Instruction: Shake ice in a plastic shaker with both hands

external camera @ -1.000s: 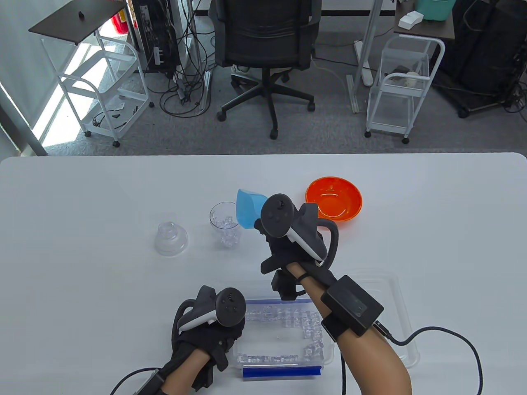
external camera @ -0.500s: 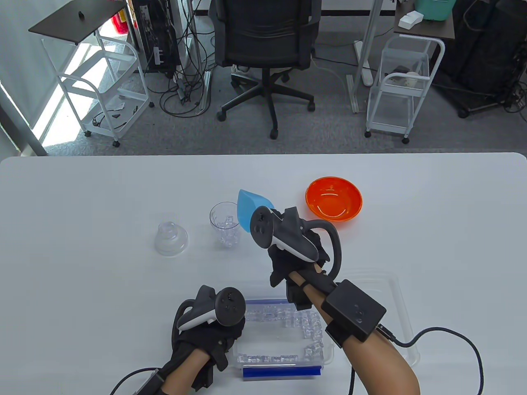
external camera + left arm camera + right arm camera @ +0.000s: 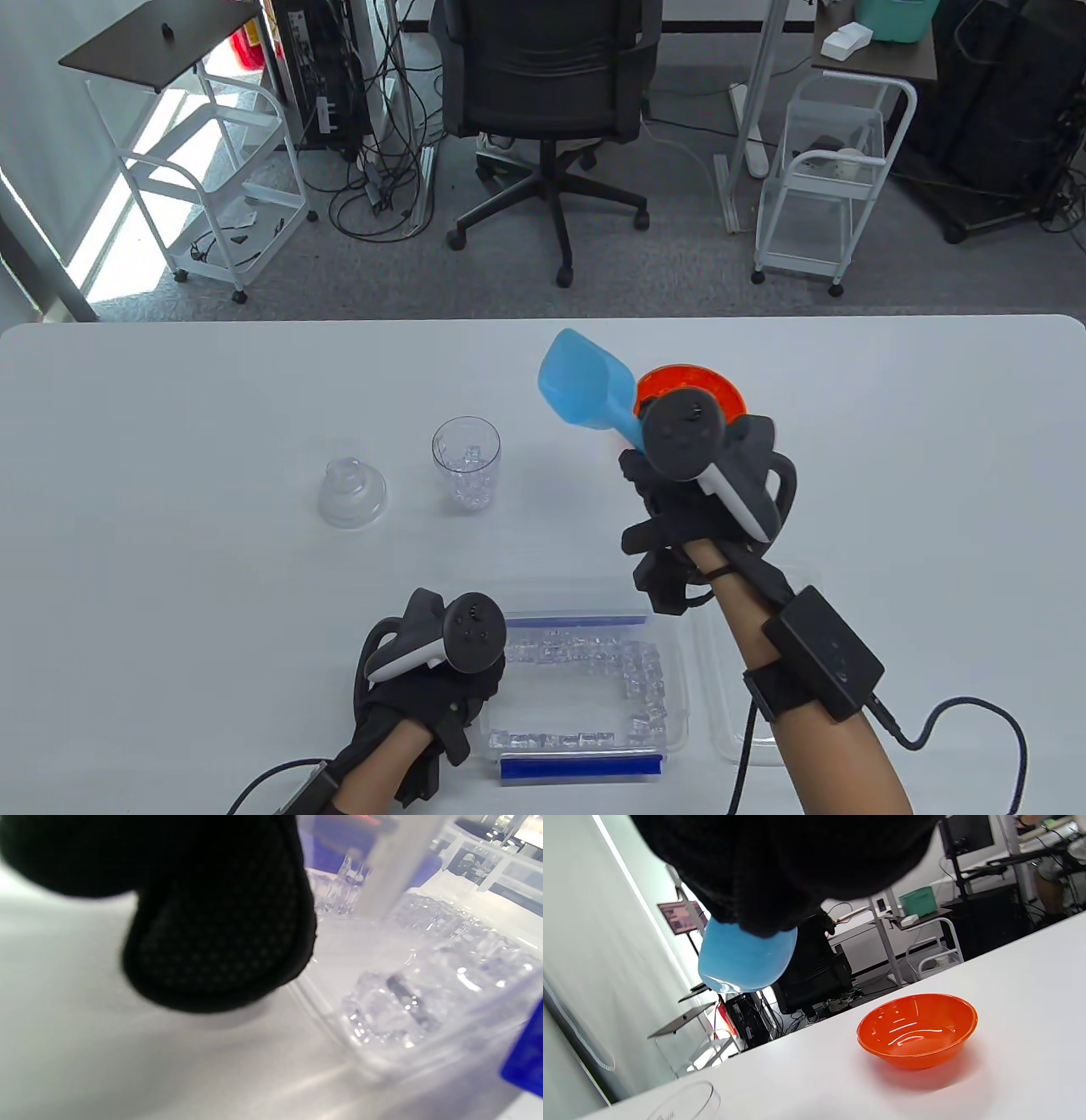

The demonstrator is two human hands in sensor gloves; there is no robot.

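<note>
Your right hand [image 3: 679, 501] grips the blue scoop [image 3: 585, 386], mouth pointing up-left past the grip | shaker cup [image 3: 466, 463] upright, left of it | left hand [image 3: 428, 679]: grip state unclear, beside the ice box [image 3: 585, 679].

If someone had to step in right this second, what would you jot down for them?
Right hand: holds the blue scoop raised beside the orange bowl; scoop looks empty.
Left hand: rests on the table at the ice box, holding nothing visible.
Shaker cup: upright, open, some ice inside. Its clear lid sits apart to the left.
Done: ice scooped into the cup.
Left: put the scoop down, fit the lid, shake with both hands.
</note>
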